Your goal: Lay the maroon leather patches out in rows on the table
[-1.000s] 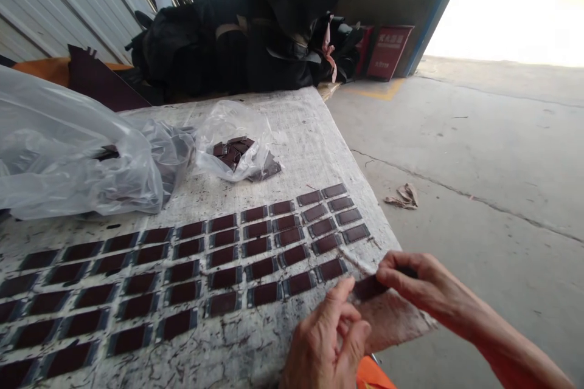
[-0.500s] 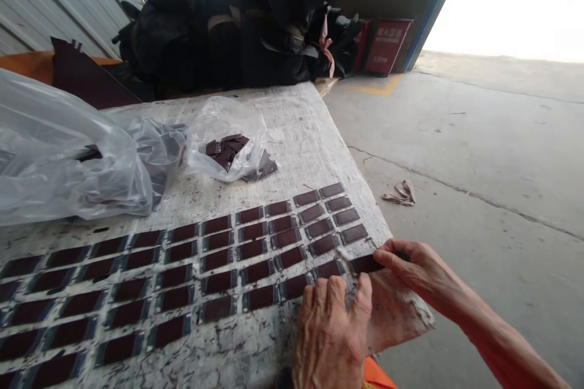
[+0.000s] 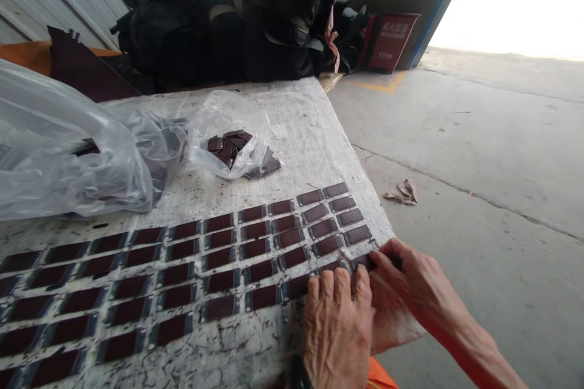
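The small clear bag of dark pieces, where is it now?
In the head view, the small clear bag lies at the table's far middle, right of the big plastic bag, beyond the rows of dark rectangles.

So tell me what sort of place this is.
Probably a small workshop or factory bay open to the outside: a worn worktable with rows of dark red pieces, bags holding more, a bare concrete floor, and black material piled by the wall.
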A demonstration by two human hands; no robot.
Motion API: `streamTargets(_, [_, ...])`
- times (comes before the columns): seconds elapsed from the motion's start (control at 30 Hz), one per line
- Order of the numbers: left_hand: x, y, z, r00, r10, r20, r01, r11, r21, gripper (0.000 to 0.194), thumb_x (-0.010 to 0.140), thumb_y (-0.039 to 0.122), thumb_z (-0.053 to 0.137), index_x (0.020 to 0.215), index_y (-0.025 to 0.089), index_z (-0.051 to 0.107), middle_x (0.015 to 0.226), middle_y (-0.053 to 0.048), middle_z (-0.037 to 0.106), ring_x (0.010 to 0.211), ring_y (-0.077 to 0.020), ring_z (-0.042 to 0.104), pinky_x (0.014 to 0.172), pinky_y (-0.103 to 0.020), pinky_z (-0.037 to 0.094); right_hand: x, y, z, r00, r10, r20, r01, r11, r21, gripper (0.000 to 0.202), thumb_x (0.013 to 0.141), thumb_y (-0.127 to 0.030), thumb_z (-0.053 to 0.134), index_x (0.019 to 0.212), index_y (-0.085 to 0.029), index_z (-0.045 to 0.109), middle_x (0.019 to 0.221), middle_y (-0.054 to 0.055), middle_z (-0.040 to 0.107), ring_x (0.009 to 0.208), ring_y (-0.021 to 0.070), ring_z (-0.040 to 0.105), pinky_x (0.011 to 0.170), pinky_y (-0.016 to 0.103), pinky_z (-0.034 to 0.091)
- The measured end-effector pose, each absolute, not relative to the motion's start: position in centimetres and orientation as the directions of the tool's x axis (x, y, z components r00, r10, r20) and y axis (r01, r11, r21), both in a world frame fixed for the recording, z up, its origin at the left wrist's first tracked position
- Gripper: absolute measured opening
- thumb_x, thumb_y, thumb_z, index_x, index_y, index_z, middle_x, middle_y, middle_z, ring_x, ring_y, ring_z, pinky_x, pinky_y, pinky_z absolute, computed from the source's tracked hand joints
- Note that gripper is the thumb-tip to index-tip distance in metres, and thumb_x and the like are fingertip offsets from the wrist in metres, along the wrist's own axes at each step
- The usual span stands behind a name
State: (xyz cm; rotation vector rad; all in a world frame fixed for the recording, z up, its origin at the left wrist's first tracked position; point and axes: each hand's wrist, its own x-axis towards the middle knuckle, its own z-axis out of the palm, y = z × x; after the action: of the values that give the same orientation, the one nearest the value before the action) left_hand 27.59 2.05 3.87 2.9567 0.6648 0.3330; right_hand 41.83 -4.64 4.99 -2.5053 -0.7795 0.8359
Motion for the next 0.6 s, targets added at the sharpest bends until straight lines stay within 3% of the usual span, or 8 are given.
streamTargets(0.17, [27.6, 2.3, 4.3, 0.866, 0.454, 0.210, 0.441, -0.891, 0.107, 0.042, 0.075, 0.024, 0.067, 0.117, 0.021, 0.059, 0.087, -0.006, 0.057, 0.077, -0.0224, 0.049, 0.069, -0.039, 0.048, 41.3, -4.2, 5.4, 0.718, 0.582, -0.380, 0.505, -0.813, -0.291, 0.024, 0.088, -0.042, 0.035, 0.081, -0.025, 0.051, 0.065, 0.001, 0.066, 0.065, 0.0249, 0.063, 0.054, 0.029, 0.035])
streamTargets(0.27, [27.6, 2.2, 4.6, 0.858, 0.456, 0.237, 0.440, -0.890, 0.121, 0.042, 0.076, 0.025, 0.067, 0.116, 0.022, 0.059, 0.085, -0.006, 0.057, 0.076, -0.0221, 0.050, 0.068, -0.038, 0.047, 41.2, -4.5, 5.3, 0.729, 0.650, -0.213, 0.567, -0.748, -0.345, 0.029, 0.087, -0.043, 0.035, 0.093, -0.026, 0.057, 0.060, 0.001, 0.067, 0.060, 0.0253, 0.065, 0.051, 0.028, 0.036])
streamTargets(0.37, [27.3, 1.9, 4.8, 0.854, 0.438, 0.282, 0.410, -0.899, 0.157, 0.042, 0.077, 0.021, 0.064, 0.118, 0.023, 0.057, 0.086, -0.005, 0.057, 0.075, -0.0212, 0.051, 0.067, -0.037, 0.046, 41.2, -4.7, 4.8, 0.681, 0.733, -0.017, 0.664, -0.627, -0.408, 0.036, 0.087, -0.037, 0.034, 0.107, -0.026, 0.062, 0.076, 0.003, 0.074, 0.064, 0.0246, 0.069, 0.052, 0.028, 0.041])
streamTargets(0.5, [25.4, 1.8, 3.8, 0.814, 0.424, 0.397, 0.338, -0.902, 0.269, 0.033, 0.080, 0.027, 0.060, 0.113, 0.025, 0.059, 0.080, -0.005, 0.056, 0.071, -0.0195, 0.052, 0.062, -0.035, 0.044, 41.3, -4.6, 4.6, 0.582, 0.813, -0.009, 0.770, -0.555, -0.314, 0.038, 0.088, -0.028, 0.033, 0.108, -0.025, 0.065, 0.080, 0.004, 0.075, 0.066, 0.0253, 0.071, 0.050, 0.028, 0.043])
streamTargets(0.6, [21.7, 2.1, 2.3, 0.818, 0.439, 0.371, 0.301, -0.877, 0.375, 0.021, 0.085, 0.045, 0.051, 0.090, 0.029, 0.065, 0.065, 0.000, 0.053, 0.061, -0.0157, 0.052, 0.056, -0.030, 0.044, 40.8, -4.2, 5.0, 0.565, 0.824, 0.046, 0.793, -0.527, -0.305, 0.036, 0.089, -0.028, 0.034, 0.106, -0.026, 0.066, 0.077, 0.001, 0.075, 0.062, 0.0238, 0.070, 0.047, 0.027, 0.043])
